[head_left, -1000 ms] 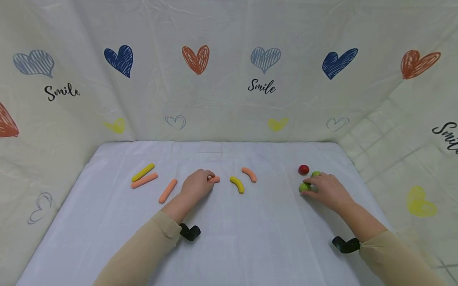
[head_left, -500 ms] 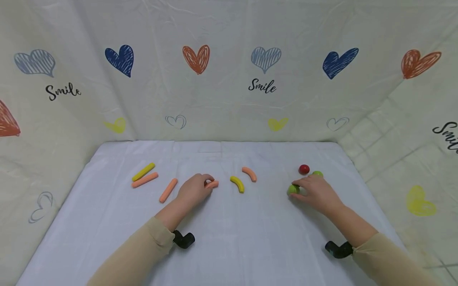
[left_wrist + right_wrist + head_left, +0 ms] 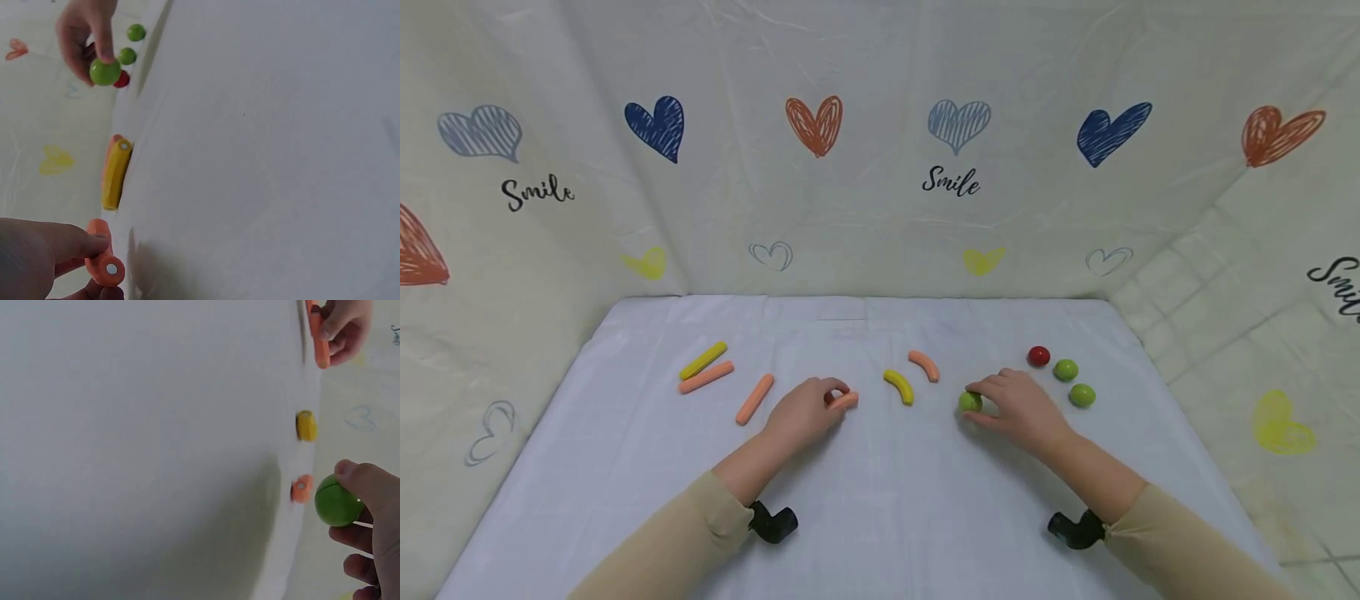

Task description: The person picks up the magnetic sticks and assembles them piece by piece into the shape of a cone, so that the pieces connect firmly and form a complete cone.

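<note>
My left hand (image 3: 805, 411) pinches an orange curved stick (image 3: 846, 401) between thumb and fingers, just over the white table. In the left wrist view, a white dot marks the near end of this orange curved stick (image 3: 105, 265). Opposite it, my right hand (image 3: 1026, 408) grips a green ball (image 3: 969, 402) at its fingertips; the right wrist view shows the green ball (image 3: 336, 503) between thumb and fingers. Between the hands lie a yellow curved stick (image 3: 898, 387) and another orange curved stick (image 3: 923, 367), both untouched.
At left lie a yellow straight stick (image 3: 703, 360) and two orange ones, the slanted orange stick (image 3: 706, 377) and the nearer orange stick (image 3: 755, 399). To the right are a red ball (image 3: 1039, 357) and two green balls, the farther (image 3: 1065, 370) and the nearer (image 3: 1082, 396).
My right hand has carried the green ball leftward, away from the other balls, which now show fully. My left hand has drawn slightly nearer to me with the orange curved stick.
</note>
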Tool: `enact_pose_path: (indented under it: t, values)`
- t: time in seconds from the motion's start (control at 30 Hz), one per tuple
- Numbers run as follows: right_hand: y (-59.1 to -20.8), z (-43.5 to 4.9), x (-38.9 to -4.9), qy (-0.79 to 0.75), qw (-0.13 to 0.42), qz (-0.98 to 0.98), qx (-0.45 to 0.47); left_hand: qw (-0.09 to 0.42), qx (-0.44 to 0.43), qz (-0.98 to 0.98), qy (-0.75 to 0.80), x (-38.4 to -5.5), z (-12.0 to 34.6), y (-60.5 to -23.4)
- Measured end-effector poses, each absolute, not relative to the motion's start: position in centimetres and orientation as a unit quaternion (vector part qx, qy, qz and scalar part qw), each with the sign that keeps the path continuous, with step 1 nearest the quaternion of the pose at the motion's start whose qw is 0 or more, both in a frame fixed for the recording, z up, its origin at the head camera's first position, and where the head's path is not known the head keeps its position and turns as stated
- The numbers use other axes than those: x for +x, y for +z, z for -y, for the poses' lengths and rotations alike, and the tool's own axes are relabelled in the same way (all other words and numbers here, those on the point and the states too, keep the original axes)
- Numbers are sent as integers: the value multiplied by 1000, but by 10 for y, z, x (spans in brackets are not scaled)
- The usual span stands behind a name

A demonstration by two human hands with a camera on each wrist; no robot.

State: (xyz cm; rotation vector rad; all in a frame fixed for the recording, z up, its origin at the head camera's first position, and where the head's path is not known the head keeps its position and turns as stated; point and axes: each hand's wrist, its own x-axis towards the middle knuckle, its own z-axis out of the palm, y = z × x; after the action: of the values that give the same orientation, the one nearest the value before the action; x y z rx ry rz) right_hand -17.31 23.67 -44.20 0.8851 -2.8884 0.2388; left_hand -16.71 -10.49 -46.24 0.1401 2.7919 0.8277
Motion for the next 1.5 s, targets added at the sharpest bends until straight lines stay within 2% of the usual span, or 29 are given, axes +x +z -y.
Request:
enact_pose_path:
  t: [0.27,0.5,0.67,0.83,1.23,1.5]
  values:
    - [-443,-198,-167,98,89,932,338,116,52,-946,298,-159,103,-465]
    - [-445,-167,-165,100,85,922,364,111,66,-940,316,-150,99,-462]
    - [-449,-151,-167,97,102,911,387,107,78,-937,324,-142,96,-459]
    - [-451,-141,-167,96,111,906,396,106,85,-937,323,-138,93,-460]
    - [-462,-127,-167,94,88,910,394,108,83,-937,321,-136,89,-458]
    - [-466,-123,-168,99,100,906,400,106,92,-938,317,-137,88,-462]
